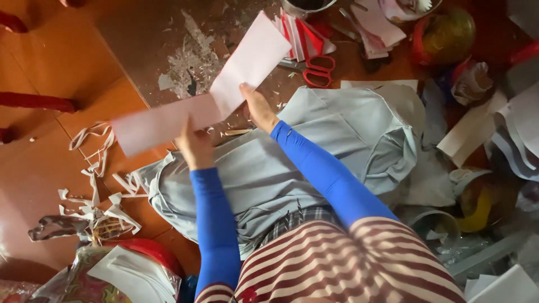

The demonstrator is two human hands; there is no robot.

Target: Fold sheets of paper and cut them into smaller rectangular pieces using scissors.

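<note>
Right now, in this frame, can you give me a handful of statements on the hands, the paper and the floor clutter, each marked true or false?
1. Both hands hold one long pale pink paper sheet. True.
2. The left hand is empty. False: it grips the sheet's lower part.
3. Red-handled scissors lie on the floor beyond the right hand. True.
4. The scissors are in the right hand. False: they lie untouched.
5. Paper strips lie at the left. True.

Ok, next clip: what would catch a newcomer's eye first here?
A long pale pink sheet of paper, held up across the middle by the left hand and right hand in bright blue sleeves. Next, red-handled scissors on the floor just beyond, and white paper offcuts strewn at the left beside a grey cloth.
</note>
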